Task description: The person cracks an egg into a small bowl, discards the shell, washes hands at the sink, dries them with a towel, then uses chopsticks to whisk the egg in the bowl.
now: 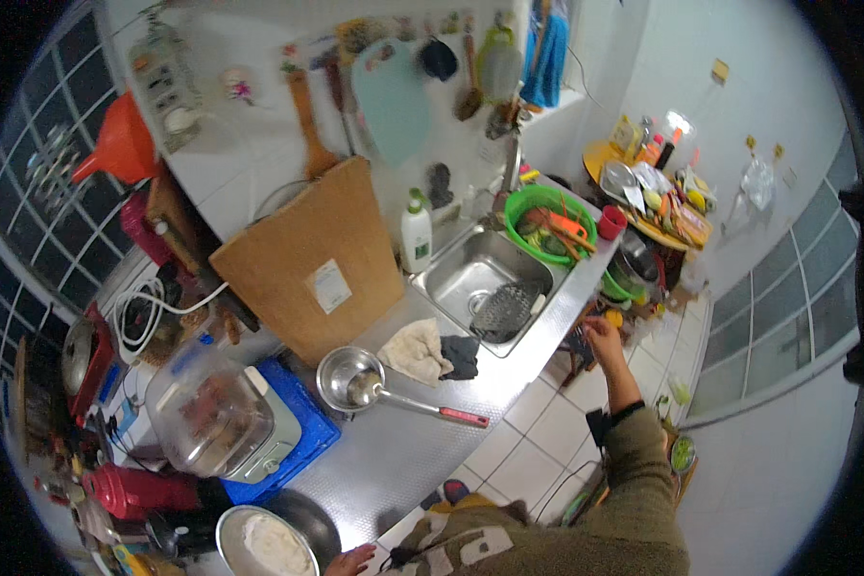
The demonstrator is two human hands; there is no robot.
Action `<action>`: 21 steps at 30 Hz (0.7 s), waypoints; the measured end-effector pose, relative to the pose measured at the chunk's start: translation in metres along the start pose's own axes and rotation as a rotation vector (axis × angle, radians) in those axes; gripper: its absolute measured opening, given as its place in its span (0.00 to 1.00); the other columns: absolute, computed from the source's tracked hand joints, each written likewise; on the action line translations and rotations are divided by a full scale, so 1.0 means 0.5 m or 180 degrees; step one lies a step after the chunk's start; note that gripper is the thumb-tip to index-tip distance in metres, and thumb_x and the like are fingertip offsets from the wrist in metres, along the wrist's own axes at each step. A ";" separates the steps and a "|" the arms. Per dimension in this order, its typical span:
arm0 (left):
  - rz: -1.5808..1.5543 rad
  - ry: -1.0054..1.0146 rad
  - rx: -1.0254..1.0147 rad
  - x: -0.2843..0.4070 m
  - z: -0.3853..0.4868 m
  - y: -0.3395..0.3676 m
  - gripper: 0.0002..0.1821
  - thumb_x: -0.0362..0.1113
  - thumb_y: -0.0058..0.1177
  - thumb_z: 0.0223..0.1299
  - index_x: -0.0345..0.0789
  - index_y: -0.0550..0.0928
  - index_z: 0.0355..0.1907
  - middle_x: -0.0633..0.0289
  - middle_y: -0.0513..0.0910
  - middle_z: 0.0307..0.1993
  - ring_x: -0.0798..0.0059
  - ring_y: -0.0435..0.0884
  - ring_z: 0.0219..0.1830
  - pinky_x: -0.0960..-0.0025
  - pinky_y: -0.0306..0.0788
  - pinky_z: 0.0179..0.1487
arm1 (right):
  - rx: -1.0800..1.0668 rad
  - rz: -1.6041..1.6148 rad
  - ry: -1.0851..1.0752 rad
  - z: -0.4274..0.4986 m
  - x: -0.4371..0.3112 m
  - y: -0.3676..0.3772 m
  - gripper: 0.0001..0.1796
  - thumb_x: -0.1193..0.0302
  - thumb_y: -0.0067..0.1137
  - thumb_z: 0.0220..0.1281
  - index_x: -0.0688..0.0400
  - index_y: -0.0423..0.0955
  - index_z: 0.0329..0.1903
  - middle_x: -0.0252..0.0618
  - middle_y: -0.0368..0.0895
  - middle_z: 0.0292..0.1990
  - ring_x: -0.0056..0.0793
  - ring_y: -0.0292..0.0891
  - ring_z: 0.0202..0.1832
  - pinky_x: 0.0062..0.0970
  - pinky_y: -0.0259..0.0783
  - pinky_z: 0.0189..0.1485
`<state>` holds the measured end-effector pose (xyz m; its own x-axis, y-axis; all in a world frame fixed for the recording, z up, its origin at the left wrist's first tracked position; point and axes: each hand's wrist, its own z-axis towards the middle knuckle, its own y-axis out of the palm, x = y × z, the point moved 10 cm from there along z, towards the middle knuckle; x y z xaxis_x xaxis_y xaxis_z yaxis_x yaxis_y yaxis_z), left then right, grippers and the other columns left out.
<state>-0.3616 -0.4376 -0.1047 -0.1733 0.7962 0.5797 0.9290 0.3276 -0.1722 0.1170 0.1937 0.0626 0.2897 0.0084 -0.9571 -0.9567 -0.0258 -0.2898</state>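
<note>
My left hand [351,560] is at the bottom edge, partly cut off, with its fingers spread and nothing visible in them. Just beside it stands a metal bowl [230,541] holding a pale doughy mass [279,545]; whether the hand touches the bowl is not clear. My right hand [603,337] reaches out over the floor, past the front edge of the metal counter [396,450]. Its fingers look bent, and I cannot tell if anything small is between them. A steel ladle with a red-tipped handle [464,416] rests on the counter, its head in a small steel bowl [331,374].
A sink [446,277] contains a dark perforated mat [507,309]. Behind it stands a green basin [515,223] of vegetables. A wooden board [281,266] leans on the wall. Cloths [416,353] lie by the sink. A lidded appliance [216,417] sits on a blue tray [317,432].
</note>
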 end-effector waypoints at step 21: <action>0.0246 -0.0465 0.0539 0.643 0.312 0.565 0.24 0.50 0.47 0.73 0.34 0.74 0.61 0.55 0.78 0.57 0.62 0.74 0.58 0.63 0.69 0.61 | -0.1270 -0.2242 0.0055 1.235 0.405 -0.005 0.22 0.75 0.54 0.60 0.65 0.75 0.58 0.51 0.84 0.48 0.41 0.80 0.48 0.35 0.74 0.51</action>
<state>-0.2057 -0.0097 -0.0910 -0.1606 0.8834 0.4402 0.8754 0.3335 -0.3499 0.1612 0.8130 -0.1304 0.8243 0.1403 -0.5485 -0.4685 -0.3749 -0.7999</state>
